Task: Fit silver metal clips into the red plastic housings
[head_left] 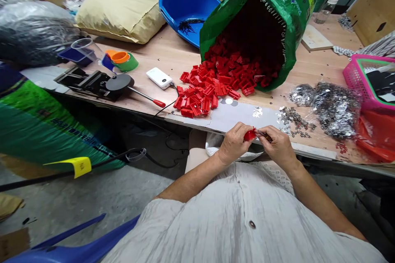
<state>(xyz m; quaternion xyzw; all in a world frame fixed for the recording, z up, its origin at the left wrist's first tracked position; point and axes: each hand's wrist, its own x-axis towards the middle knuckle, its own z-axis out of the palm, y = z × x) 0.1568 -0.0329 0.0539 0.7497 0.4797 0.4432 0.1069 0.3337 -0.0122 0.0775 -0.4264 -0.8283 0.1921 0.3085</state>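
My left hand [234, 143] is closed on a small red plastic part [249, 134], just over the table's front edge. In my right hand [279, 144] is a small metal-tipped tool [264, 134] with a dark and brownish handle. Its tip meets the red part, though my fingers hide most of the tool. Ahead and to the left, a heap of like red plastic parts [212, 82] spills from a green woven sack [285, 28] lying on its side. Beyond my right hand, small shiny metal pieces [293, 119] lie loose on the table.
Plastic bags of metal pieces [335, 109] and a pink basket [352, 74] stand at right. To the left are a black lever device [98, 84], a white power bank [159, 77] with a cable, and a blue basin [173, 2]. A stuffed sack [123, 6] lies behind.
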